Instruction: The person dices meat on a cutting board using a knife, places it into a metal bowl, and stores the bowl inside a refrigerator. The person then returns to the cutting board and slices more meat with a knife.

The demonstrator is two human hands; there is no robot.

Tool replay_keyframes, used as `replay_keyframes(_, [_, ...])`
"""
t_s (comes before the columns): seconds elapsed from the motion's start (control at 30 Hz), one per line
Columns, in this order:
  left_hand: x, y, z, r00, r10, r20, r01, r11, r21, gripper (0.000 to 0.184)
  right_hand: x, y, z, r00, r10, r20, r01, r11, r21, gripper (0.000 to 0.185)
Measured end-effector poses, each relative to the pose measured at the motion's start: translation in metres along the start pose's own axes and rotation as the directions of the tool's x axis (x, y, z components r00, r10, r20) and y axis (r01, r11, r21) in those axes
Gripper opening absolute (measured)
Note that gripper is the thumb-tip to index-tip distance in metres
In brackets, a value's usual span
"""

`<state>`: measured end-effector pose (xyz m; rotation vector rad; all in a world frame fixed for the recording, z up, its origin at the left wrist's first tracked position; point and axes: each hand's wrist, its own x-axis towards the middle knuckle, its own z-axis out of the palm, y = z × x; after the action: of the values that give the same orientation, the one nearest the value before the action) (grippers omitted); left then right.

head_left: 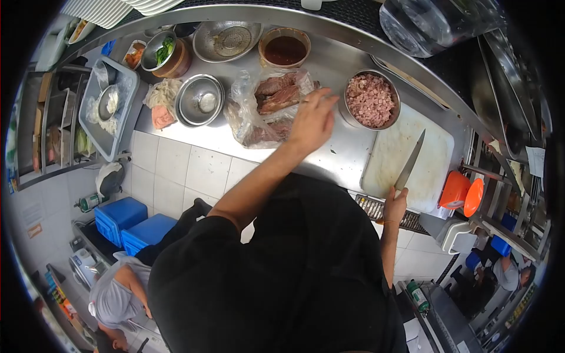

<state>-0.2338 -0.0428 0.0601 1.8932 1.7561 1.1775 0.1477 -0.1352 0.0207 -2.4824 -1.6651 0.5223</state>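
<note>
Two hands, well apart: our right hand (396, 206) wraps the handle of the kitchen knife (410, 163), blade toward one o'clock over the cutting board (385, 166) (probably keeping its edge clear). Our left hand (313, 125), fingers loosely spread, is at the bagged raw meat's (278, 99) four o'clock edge.

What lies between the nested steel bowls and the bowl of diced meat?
In the head view, a clear plastic bag of raw meat, with the left hand at its edge.
</note>
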Motion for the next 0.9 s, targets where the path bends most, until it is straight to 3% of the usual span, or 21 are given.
replay_keyframes(0.1, [-0.008, -0.032, -0.026, 0.987, -0.146, 0.064, 0.138, 0.984, 0.116, 0.036, -0.001, -0.009, -0.001, 1.0, 0.023, -0.001, -0.023, 1.0, -0.014, 0.043])
replay_keyframes(0.2, [-0.007, -0.06, -0.051, 0.945, -0.299, 0.133, 0.226, 0.891, 0.394, 0.033, 0.0, -0.009, -0.001, 0.998, 0.06, -0.006, -0.06, 0.998, -0.019, 0.043])
replay_keyframes(0.33, [-0.016, -0.091, -0.077, 0.913, -0.377, 0.154, 0.198, 0.743, 0.64, 0.038, -0.002, -0.011, -0.001, 0.997, 0.078, -0.019, -0.077, 0.997, 0.022, 0.044])
replay_keyframes(0.47, [-0.023, -0.099, -0.105, 0.865, -0.46, 0.2, 0.242, 0.732, 0.637, 0.046, -0.001, -0.012, 0.003, 0.994, 0.106, -0.04, -0.104, 0.994, 0.031, 0.044])
replay_keyframes(0.57, [-0.031, -0.08, -0.11, 0.875, -0.371, 0.311, 0.106, 0.773, 0.625, 0.053, 0.0, -0.007, 0.008, 0.993, 0.106, -0.055, -0.103, 0.993, 0.053, 0.045])
replay_keyframes(0.77, [-0.058, -0.087, -0.072, 0.895, -0.246, 0.372, -0.021, 0.81, 0.586, 0.027, -0.003, -0.014, 0.004, 0.993, 0.118, -0.032, -0.115, 0.991, 0.065, 0.043])
replay_keyframes(0.8, [-0.056, -0.082, -0.07, 0.812, -0.356, 0.463, 0.003, 0.796, 0.606, 0.025, -0.002, -0.013, 0.004, 0.993, 0.11, -0.036, -0.107, 0.992, 0.065, 0.043])
replay_keyframes(0.9, [-0.048, -0.064, -0.068, 0.724, -0.507, 0.467, 0.213, 0.809, 0.547, 0.032, -0.001, -0.013, 0.003, 0.994, 0.101, -0.033, -0.1, 0.994, 0.045, 0.045])
